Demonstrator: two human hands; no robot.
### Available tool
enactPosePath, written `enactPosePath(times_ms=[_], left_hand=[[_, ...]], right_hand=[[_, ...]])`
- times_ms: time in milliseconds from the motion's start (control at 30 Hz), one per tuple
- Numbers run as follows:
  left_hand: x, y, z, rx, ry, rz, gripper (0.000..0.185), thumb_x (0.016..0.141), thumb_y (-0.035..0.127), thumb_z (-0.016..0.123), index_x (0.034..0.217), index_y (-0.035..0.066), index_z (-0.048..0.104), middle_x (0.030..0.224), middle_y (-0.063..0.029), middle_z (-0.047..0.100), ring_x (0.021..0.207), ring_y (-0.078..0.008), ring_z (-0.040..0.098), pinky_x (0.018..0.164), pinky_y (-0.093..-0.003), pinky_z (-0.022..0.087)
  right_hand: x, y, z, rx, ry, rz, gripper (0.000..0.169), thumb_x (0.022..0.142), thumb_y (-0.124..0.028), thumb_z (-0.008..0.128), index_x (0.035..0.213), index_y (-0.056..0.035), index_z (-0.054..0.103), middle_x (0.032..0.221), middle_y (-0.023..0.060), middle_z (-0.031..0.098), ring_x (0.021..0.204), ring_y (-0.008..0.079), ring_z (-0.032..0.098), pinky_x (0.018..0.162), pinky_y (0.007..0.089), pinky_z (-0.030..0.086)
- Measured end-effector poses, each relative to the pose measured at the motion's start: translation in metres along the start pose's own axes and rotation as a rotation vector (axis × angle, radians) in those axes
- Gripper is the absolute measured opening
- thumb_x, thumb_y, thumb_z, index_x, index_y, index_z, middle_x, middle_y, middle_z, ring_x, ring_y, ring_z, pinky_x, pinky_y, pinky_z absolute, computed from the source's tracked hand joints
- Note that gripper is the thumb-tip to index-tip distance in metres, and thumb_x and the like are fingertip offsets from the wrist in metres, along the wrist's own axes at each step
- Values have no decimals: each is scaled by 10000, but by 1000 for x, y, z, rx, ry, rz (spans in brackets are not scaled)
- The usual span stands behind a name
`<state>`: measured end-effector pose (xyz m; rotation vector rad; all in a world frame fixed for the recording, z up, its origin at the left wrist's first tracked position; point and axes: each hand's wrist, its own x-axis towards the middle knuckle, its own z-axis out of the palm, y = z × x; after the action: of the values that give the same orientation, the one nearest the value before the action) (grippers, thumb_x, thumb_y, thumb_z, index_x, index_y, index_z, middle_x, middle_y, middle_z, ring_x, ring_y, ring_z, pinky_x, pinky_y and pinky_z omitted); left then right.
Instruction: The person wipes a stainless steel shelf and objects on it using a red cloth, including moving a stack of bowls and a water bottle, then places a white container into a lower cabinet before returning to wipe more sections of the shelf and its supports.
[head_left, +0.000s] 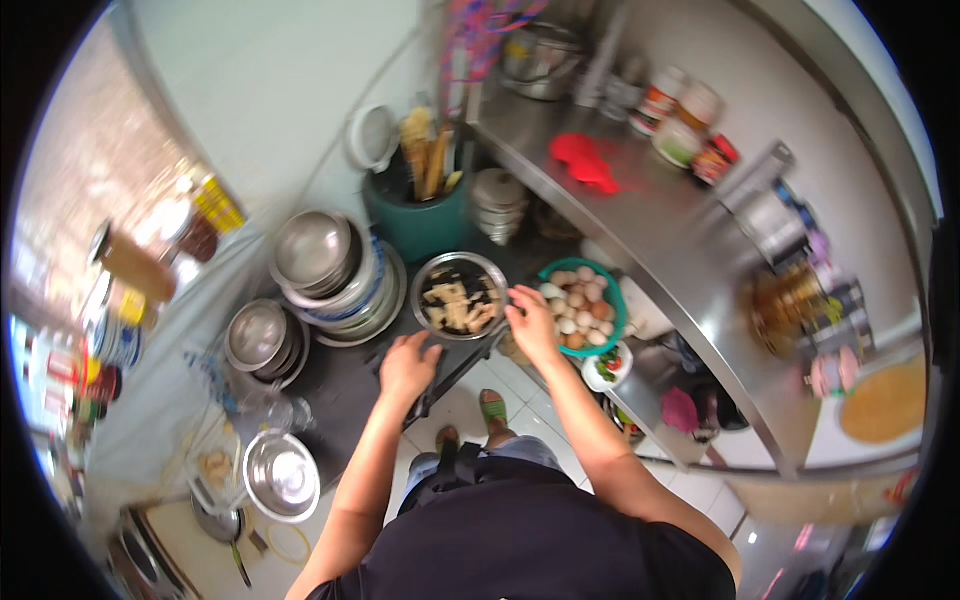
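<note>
Straight ahead on the dark counter stands a round metal bowl (501, 319) holding pale cut strips of food and black pieces. My right hand (532, 321) is beside its right rim, fingers apart; whether the fingertips touch the metal is hard to tell. Nothing shows in that hand. My left hand (408, 369) hovers over or rests on the dark counter (337, 397), just below and left of the bowl, with fingers spread and holding nothing visible. Right of my right hand sits a green basket (619, 304) filled with brown and white eggs.
Stacked metal bowls and plates (311, 251) stand left of the bowl, with smaller bowls (257, 335) nearer. Behind is a green bin (412, 225) holding utensils. A metal shelf (637, 217) overhangs the right side. A white dish (600, 381) holds greens. A shiny bowl (281, 476) sits lower left.
</note>
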<state>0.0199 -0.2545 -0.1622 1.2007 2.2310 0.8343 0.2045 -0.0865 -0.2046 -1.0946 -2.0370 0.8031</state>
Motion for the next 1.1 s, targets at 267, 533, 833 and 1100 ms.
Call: enactPosePath(times_ms=[267,533,833,1100], left_hand=[[11,26,0,-258,163,282,242,859,76,619,1095,36,657,1086,-113,625,876,-238,634,739,-312,504],[15,84,26,-447,37,453,173,873,73,610,1021,34,691,897,-104,661,771,-189,634,718,-290,502],[110,196,58,-159,357,836,322,808,99,666,1128,75,638,1146,-142,604,1064,-321,565,917,-398,460],[240,273,86,153,606,602,446,778,311,719,1169,123,618,1340,-134,474,1221,-383,414,1044,-477,337]], right_hand=[[-20,-54,-119,-37,388,-122,183,862,-56,615,1034,-49,677,1121,87,627,946,253,635,787,307,519],[-54,17,-329,5,1198,190,355,875,-116,614,1210,-6,568,1036,117,627,809,191,617,753,281,514],[-88,123,-504,568,652,864,456,956,-320,520,1274,-29,373,808,122,635,551,195,626,409,270,493],[-42,158,-521,426,468,885,527,961,-167,487,1412,-126,218,762,136,608,531,224,621,403,280,492]])
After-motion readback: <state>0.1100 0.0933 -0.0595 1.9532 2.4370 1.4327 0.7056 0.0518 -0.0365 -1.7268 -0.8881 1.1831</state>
